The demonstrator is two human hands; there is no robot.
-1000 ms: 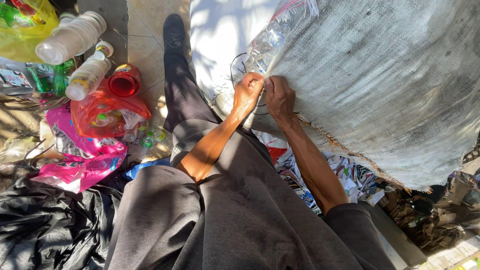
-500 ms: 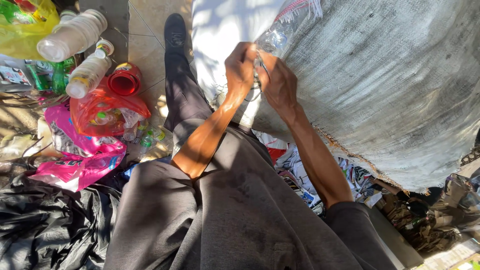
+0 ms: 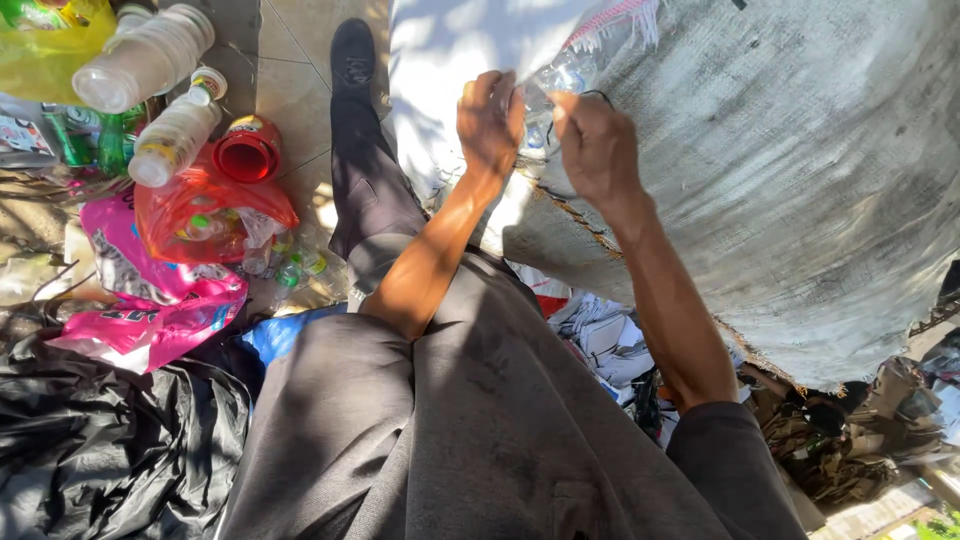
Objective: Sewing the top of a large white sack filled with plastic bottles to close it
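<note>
My left hand (image 3: 488, 122) and my right hand (image 3: 597, 148) both grip a clear crumpled plastic bottle (image 3: 555, 82) held between them, against the mouth of a big grey woven sack (image 3: 800, 170). The sack's frayed red-and-white edge shows just above the bottle. My dark trouser leg and black shoe (image 3: 352, 60) stretch out beside the sack on the left.
Left of my leg lie clear plastic bottles (image 3: 150, 55), a small white bottle (image 3: 180, 130), a red cup (image 3: 248, 150), a red bag (image 3: 205, 215), pink wrappers (image 3: 150, 300) and a black plastic sheet (image 3: 100, 450). Papers and scraps (image 3: 600, 330) lie under the sack.
Both hands have risen along the sack's edge with the bottle, from low at the rim to higher near the frayed opening.
</note>
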